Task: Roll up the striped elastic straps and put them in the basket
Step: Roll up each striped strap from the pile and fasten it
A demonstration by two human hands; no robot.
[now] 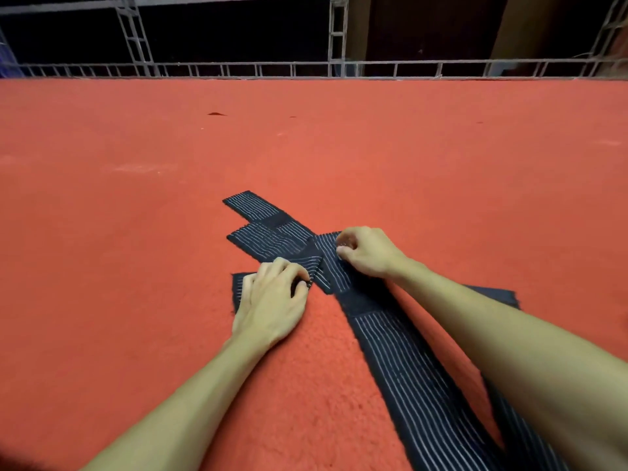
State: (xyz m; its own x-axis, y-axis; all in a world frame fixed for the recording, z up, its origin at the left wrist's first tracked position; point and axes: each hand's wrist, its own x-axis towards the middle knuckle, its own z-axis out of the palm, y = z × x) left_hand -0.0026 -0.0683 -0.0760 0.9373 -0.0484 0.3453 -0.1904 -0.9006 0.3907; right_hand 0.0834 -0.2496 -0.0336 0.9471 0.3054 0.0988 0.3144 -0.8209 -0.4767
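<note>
The striped elastic straps lay crossed flat on the red carpet, close in front of you; one long strap ran from the crossing toward your right side, others fanned off to the far left; they were dark with thin pale lines, limp, with plain dark patches near the ends; at the crossing one folded end lay turned over on itself, probably to seat a tight first roll; your left hand pinched its near corner with curled fingers and your right hand pinched its far edge, seemingly to keep the turn square; no basket showed; a metal railing bordered the carpet beyond.
</note>
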